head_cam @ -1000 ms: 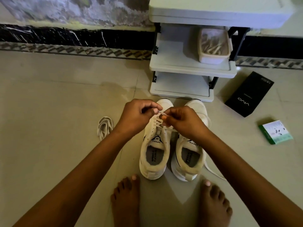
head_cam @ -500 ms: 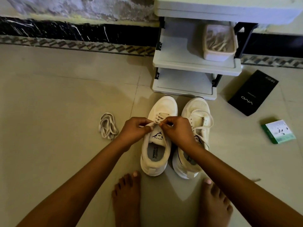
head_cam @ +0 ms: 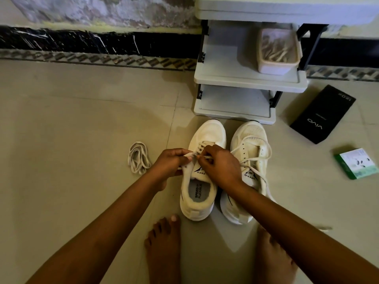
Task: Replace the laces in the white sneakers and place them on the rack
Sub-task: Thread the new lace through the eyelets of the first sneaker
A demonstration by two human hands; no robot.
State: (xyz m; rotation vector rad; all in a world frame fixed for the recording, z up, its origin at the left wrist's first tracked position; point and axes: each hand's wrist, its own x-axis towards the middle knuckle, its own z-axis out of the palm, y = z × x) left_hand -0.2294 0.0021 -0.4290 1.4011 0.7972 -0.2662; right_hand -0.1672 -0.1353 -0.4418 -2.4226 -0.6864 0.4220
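The left sneaker (head_cam: 202, 171) stands on the floor (head_cam: 82, 140) before the rack (head_cam: 246, 83), beside the right sneaker (head_cam: 251, 160). My left hand (head_cam: 171, 161) and right hand (head_cam: 218, 166), forearms converging, bend fingers (head_cam: 202, 158) pinching its lace (head_cam: 189, 155) at the eyelets.

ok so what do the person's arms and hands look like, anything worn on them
Both arms are bare from as far up as the frame shows down to the wrists: no sleeves in view. The left hand and right hand wear no gloves; no watch, bracelet or ring is visible. Fingernails are short.
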